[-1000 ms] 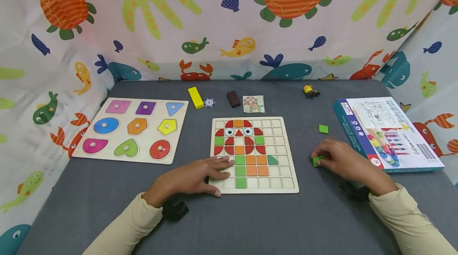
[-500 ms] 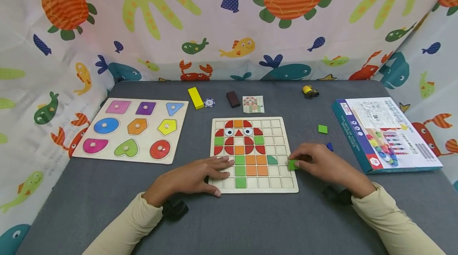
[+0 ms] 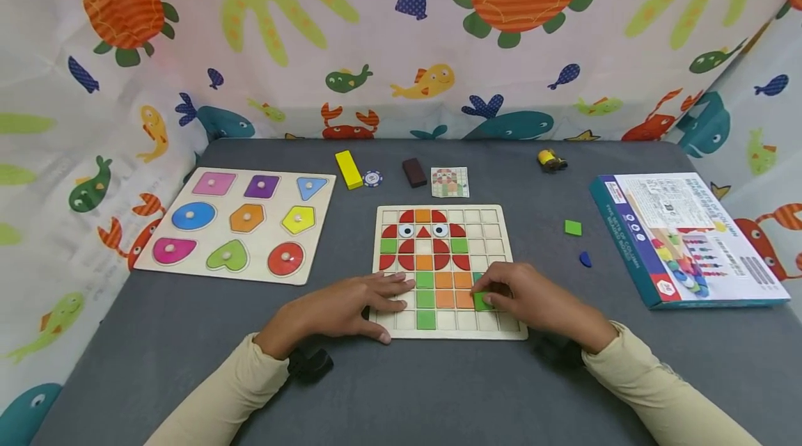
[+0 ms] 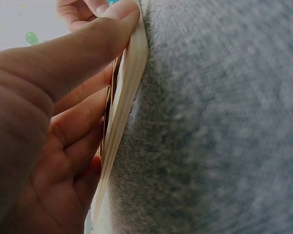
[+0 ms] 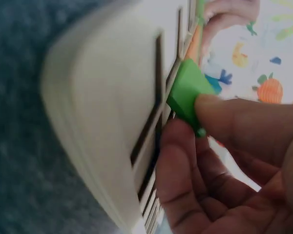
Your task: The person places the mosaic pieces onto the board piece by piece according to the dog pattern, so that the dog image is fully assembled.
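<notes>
A wooden grid board (image 3: 489,218) lies in the middle of the table, with red, orange, green and white tiles and two eye tiles forming a figure. My right hand (image 3: 532,296) pinches a green square tile (image 3: 481,303) over the board, just right of the orange squares. In the right wrist view, thumb and forefinger hold this green tile (image 5: 188,90) tilted against the grid. A teal quarter-round tile (image 3: 478,277) is partly hidden by those fingers. My left hand (image 3: 357,303) rests on the board's left side, fingers extended; its thumb (image 4: 102,41) touches the front edge.
A shape puzzle board (image 3: 213,220) lies at left. Behind the grid are a yellow block (image 3: 349,170), a chip (image 3: 372,178), a brown block (image 3: 414,172) and a pattern card (image 3: 450,182). Rightward lie another green tile (image 3: 573,227), a blue piece (image 3: 585,259), a toy (image 3: 551,161) and a box (image 3: 689,241).
My right hand has carried the green tile left from beside the box onto the grid board. The blue piece has come into view there. My left hand has stayed on the board.
</notes>
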